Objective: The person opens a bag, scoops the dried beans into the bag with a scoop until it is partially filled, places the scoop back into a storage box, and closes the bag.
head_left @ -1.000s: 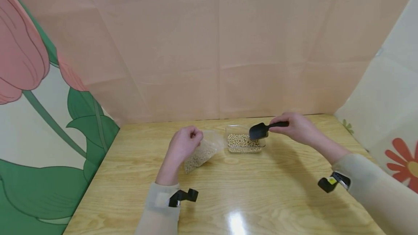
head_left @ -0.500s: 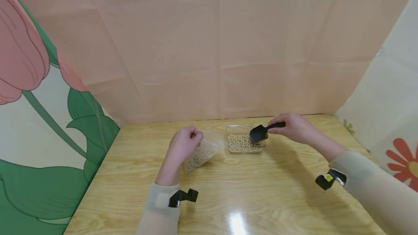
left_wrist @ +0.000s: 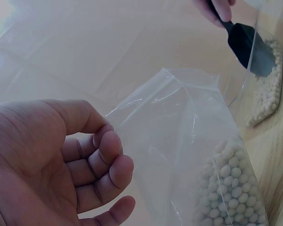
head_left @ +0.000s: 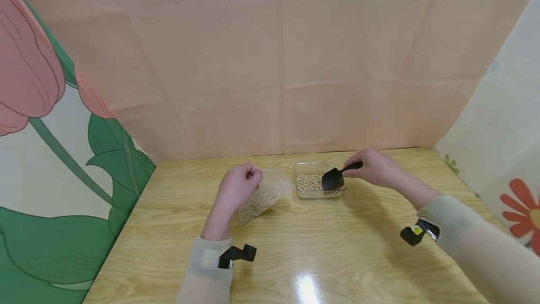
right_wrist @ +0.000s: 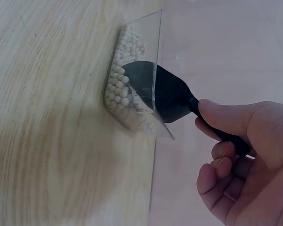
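Observation:
My right hand [head_left: 373, 168] pinches the handle of a black scoop [head_left: 333, 179] between thumb and fingers. The scoop's blade dips into a clear plastic container [right_wrist: 156, 56] of round, pale soybeans [right_wrist: 118, 92], tip among the beans. Left of the container stands a clear plastic bag [left_wrist: 179, 117], its lower part filled with more beans [left_wrist: 233, 188]. My left hand [head_left: 240, 182] pinches the bag's upper edge between thumb and forefinger, the other fingers curled in; in the left wrist view the bag's corner runs to these fingertips [left_wrist: 108, 136].
Container and bag stand on a wood-grain table [head_left: 295, 247] near its back edge. A pinkish sheet [head_left: 282, 60] hangs behind it. Flower-printed panels [head_left: 42, 154] flank the left and right sides. A small black camera [head_left: 242, 253] sits on each sleeve.
My right hand has moved slightly left and down, and the scoop's blade has gone lower into the beans. The container has shifted slightly right. My left hand and the bag stay nearly still.

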`<state>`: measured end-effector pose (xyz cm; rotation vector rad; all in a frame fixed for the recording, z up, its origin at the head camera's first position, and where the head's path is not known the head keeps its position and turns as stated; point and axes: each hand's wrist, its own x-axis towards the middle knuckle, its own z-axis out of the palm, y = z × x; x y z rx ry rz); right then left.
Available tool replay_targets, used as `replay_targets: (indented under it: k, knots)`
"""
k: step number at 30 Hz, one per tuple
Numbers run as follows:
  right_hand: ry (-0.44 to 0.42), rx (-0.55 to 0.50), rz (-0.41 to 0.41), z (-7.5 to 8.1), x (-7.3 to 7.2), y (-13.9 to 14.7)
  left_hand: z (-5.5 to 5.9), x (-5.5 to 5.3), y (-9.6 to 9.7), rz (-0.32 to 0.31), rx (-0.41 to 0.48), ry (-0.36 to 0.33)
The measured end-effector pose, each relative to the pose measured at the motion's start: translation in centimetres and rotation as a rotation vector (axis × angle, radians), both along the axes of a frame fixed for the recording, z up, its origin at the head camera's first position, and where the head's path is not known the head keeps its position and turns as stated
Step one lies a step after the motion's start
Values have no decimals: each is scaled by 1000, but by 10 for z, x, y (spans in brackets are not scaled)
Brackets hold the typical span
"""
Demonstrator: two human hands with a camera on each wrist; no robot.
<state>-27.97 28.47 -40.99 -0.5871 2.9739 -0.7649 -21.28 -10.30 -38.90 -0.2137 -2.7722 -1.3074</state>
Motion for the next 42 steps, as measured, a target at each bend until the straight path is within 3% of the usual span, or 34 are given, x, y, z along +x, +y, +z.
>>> replay_targets:
  k: [9, 20, 26, 42]
  knots:
    - [-123, -109, -13, -19, -3, 2, -1, -1, 0, 1, -5, -2]
    - [-202, -282, -70, -44, -1, -2, 0, -1, 0, -4, -9, 2]
    - [-185, -315, -106, -57, -1, -7, 0, -2, 0, -4, -12, -4]
    - [-121, -367, -121, -73, 5, -26, -2, -2, -1, -9, -22, 24]
